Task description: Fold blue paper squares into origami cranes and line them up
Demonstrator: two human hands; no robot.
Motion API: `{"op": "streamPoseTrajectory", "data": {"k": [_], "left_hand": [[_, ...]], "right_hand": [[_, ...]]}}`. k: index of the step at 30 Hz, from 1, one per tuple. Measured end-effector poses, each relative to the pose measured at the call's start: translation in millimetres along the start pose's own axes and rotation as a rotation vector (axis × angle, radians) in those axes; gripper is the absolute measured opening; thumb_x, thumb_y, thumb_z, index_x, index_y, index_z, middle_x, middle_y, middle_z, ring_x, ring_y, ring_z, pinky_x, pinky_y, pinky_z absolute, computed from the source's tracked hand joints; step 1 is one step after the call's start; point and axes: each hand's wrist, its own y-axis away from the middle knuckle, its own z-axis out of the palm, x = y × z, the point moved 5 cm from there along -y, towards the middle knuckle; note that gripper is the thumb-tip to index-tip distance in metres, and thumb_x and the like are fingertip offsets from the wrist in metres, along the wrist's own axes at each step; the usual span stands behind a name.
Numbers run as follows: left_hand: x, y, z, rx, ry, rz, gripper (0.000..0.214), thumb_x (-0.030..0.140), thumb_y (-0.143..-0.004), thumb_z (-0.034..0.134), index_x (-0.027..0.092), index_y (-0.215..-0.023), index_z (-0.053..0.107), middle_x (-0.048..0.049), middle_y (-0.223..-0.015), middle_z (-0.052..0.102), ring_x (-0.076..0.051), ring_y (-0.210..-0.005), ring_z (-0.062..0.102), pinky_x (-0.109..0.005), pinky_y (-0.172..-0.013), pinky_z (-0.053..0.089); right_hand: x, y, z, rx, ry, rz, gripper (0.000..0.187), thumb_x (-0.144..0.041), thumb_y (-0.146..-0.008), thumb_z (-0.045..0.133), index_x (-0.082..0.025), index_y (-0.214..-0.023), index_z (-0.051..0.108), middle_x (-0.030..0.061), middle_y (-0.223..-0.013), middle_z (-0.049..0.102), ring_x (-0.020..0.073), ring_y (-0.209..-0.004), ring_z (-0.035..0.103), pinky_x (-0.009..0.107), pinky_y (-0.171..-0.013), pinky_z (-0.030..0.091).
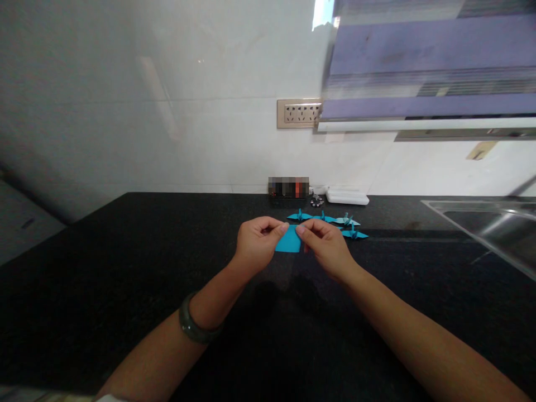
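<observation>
A small blue sheet of origami paper (288, 241) is held up between my two hands, just above the dark counter. My left hand (258, 241) pinches its upper left edge between thumb and fingers. At the upper right corner, my right hand (329, 244) grips it the same way, the thumb pressed near the top. Fingertips hide parts of both side edges. Behind the hands, several folded blue paper cranes (322, 216) sit on the counter, one of them, a nearer crane (354, 233), just beyond my right hand.
Against the wall stand a dark box (288, 188) with blurred print, a small black-and-white item (317, 201) and a white power strip (347, 196). A steel sink (494, 223) is set into the black counter (146, 268) at right. Above are a wall socket (298, 113) and a purple striped blind (419, 50).
</observation>
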Motion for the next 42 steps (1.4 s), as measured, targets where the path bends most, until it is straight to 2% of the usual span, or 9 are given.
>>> {"op": "streamPoseTrajectory", "data": {"k": [5, 17, 20, 23, 25, 30, 35, 42], "left_hand": [[-2, 2, -1.1, 0.081, -0.020, 0.002, 0.019, 0.031, -0.067, 0.065, 0.012, -0.066, 0.066, -0.0022, -0.058, 0.063, -0.010, -0.051, 0.053, -0.020, -0.048, 0.041], [4, 9, 4.3, 0.094, -0.048, 0.050, 0.018, 0.031, -0.069, 0.063, 0.014, -0.068, 0.067, -0.0027, -0.063, 0.066, -0.012, -0.056, 0.057, -0.021, -0.051, 0.044], [4, 8, 2.9, 0.098, -0.037, 0.051, 0.018, 0.031, -0.068, 0.063, 0.013, -0.067, 0.067, -0.0026, -0.062, 0.066, -0.012, -0.055, 0.056, -0.021, -0.050, 0.044], [2, 7, 3.5, 0.082, -0.002, 0.031, 0.019, 0.031, -0.068, 0.064, 0.013, -0.067, 0.066, -0.0026, -0.062, 0.065, -0.012, -0.054, 0.055, -0.021, -0.050, 0.043], [2, 7, 4.6, 0.069, 0.007, 0.019, 0.019, 0.031, -0.068, 0.064, 0.012, -0.067, 0.066, -0.0026, -0.061, 0.065, -0.011, -0.054, 0.055, -0.021, -0.050, 0.042], [1, 7, 2.6, 0.086, 0.010, 0.001, 0.019, 0.031, -0.067, 0.064, 0.012, -0.066, 0.066, -0.0019, -0.059, 0.063, -0.011, -0.052, 0.053, -0.021, -0.049, 0.041], [-1, 2, -4.0, 0.132, 0.027, 0.000, 0.020, 0.032, -0.066, 0.065, 0.012, -0.065, 0.065, -0.0005, -0.056, 0.061, -0.009, -0.049, 0.050, -0.020, -0.047, 0.039], [-5, 0, -5.2, 0.137, 0.006, 0.005, 0.021, 0.034, -0.066, 0.065, 0.013, -0.066, 0.066, -0.0005, -0.056, 0.060, -0.010, -0.050, 0.049, -0.021, -0.047, 0.038]], "right_hand": [[2, 3, -2, 0.123, -0.027, -0.001, 0.021, -0.036, -0.077, 0.053, -0.017, -0.069, 0.053, -0.0030, -0.056, 0.047, 0.0105, -0.052, 0.043, 0.024, -0.052, 0.035], [-2, 12, 1, 0.264, 0.426, -0.168, 0.028, -0.036, -0.086, 0.038, -0.020, -0.063, 0.043, -0.0014, -0.058, 0.041, 0.0140, -0.057, 0.040, 0.027, -0.054, 0.031], [-2, 13, 3, 0.260, 0.438, -0.187, 0.032, -0.035, -0.087, 0.036, -0.020, -0.059, 0.037, -0.0016, -0.058, 0.040, 0.0133, -0.057, 0.039, 0.026, -0.054, 0.030], [-4, 11, 3, 0.219, 0.320, -0.191, 0.025, -0.036, -0.086, 0.040, -0.019, -0.069, 0.047, -0.0005, -0.064, 0.045, 0.0135, -0.062, 0.043, 0.025, -0.056, 0.034], [-3, 10, 4, 0.187, 0.222, -0.162, 0.022, -0.037, -0.084, 0.042, -0.018, -0.074, 0.050, -0.0004, -0.066, 0.046, 0.0132, -0.062, 0.043, 0.024, -0.055, 0.035], [5, 12, 12, 0.112, 0.057, -0.065, 0.023, -0.038, -0.082, 0.045, -0.019, -0.070, 0.046, -0.0030, -0.059, 0.043, 0.0114, -0.053, 0.041, 0.023, -0.051, 0.035], [9, 16, 19, 0.090, 0.130, -0.080, 0.022, -0.035, -0.084, 0.042, -0.019, -0.069, 0.049, -0.0022, -0.057, 0.047, 0.0128, -0.057, 0.044, 0.025, -0.055, 0.036], [7, 17, 15, 0.139, 0.293, -0.100, 0.032, -0.036, -0.083, 0.044, -0.019, -0.056, 0.042, -0.0034, -0.051, 0.040, 0.0114, -0.052, 0.039, 0.024, -0.051, 0.031]]}}
